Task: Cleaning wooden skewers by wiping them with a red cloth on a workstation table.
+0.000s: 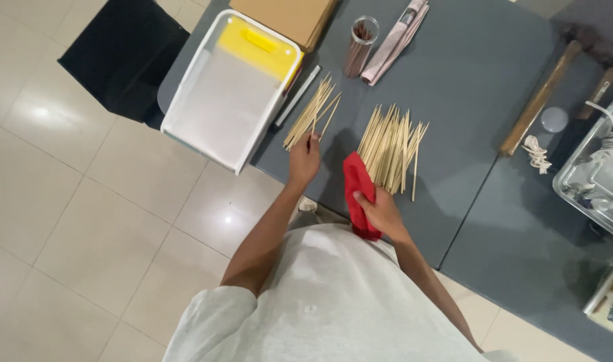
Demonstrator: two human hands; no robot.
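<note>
Here the left hand [304,159] lay at the near end of a small fan of thin pale wooden sticks [312,111] on the grey surface [467,74]. Its fingers [314,139] were pinched on one stick, end held upright off the fan; the rest were loosely curled. The right hand [383,213] was closed round a red cloth [357,194], bunched and hanging over the near edge of the surface, just beside the larger pile of sticks [392,144].

Two groups lay apart with a bare gap between them, which reads as a sorted lot and an unsorted lot; judgement only. The cloth sat against the bigger pile's near ends, a position suited to wiping a stick as it is drawn out.

Sticks: straight, slender, light tan, uniform in length, splayed from a common near end. The larger pile was denser, with a few strays at its right.

Nearby: a white bin with a yellow handle [226,94] at the left edge, a clear jar of dark sticks [359,45], and a wooden-handled tool [539,98] on the right.
</note>
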